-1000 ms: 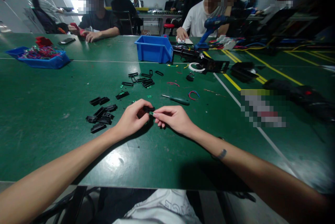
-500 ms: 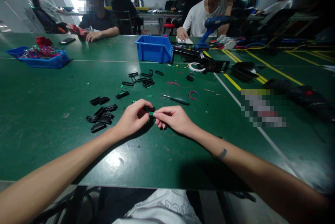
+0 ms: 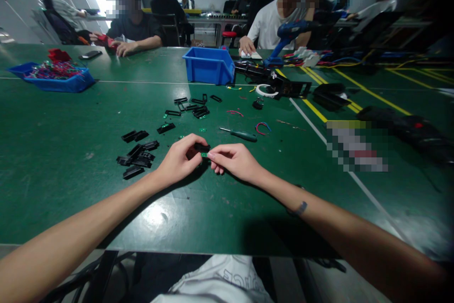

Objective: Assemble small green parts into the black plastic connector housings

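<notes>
Evidently the left hand (image 3: 182, 155) was closed on a small black casing (image 3: 203, 148), partly hidden by the hand, while the right hand (image 3: 238, 160) pinched a little green board (image 3: 204, 155) close by it, over the table (image 3: 213, 218). Such small parts seemed to want a steady casing and a light, square grip on the board's edge.

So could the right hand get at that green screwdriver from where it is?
Probably yes: the screwdriver lies just beyond the right hand with nothing on top, though the fingers seem busy with a small green piece.
</notes>
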`<state>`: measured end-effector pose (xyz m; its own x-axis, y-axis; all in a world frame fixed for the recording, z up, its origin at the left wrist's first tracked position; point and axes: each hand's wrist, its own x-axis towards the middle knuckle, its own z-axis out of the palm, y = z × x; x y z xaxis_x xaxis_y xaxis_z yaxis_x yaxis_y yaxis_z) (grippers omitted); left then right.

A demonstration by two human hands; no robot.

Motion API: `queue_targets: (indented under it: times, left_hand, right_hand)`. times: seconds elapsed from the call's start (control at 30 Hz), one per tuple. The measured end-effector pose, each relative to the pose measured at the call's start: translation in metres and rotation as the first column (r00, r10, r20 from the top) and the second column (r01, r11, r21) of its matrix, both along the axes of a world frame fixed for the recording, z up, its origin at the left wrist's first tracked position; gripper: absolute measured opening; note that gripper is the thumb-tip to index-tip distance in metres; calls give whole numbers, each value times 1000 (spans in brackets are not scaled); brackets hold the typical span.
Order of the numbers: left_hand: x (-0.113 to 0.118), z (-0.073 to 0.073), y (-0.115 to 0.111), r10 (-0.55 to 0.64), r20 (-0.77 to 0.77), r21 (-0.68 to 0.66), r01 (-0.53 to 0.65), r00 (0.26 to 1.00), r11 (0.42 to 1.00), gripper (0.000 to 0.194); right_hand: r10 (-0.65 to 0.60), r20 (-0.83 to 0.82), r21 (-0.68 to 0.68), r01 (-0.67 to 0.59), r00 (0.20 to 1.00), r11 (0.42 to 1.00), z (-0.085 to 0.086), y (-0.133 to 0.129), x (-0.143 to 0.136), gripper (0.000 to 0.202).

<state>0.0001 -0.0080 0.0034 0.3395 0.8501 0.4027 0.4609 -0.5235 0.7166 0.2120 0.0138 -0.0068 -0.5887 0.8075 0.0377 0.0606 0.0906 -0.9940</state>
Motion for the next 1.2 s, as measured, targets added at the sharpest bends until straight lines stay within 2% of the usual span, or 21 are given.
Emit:
queue_targets:
  times: [0.43, 0.67, 1.2]
  left_hand:
    - [0, -1, 1, 9, -4, -3, -9, 1000, 1000, 20]
    - [-1, 0, 1, 12, -14, 12, -12, 1000, 1000, 21]
    - [-1, -2, 1, 7, -26, 8, -7, 1000, 1000, 20]
  right_hand:
    - [-29, 14, -20, 29, 999, 999, 1, 0, -1, 34]
    - [-24, 31, 13, 23, 999, 1000, 2, 1, 0, 33]
    - [-23, -14, -14, 23, 1000, 1000, 6, 0, 1, 30]
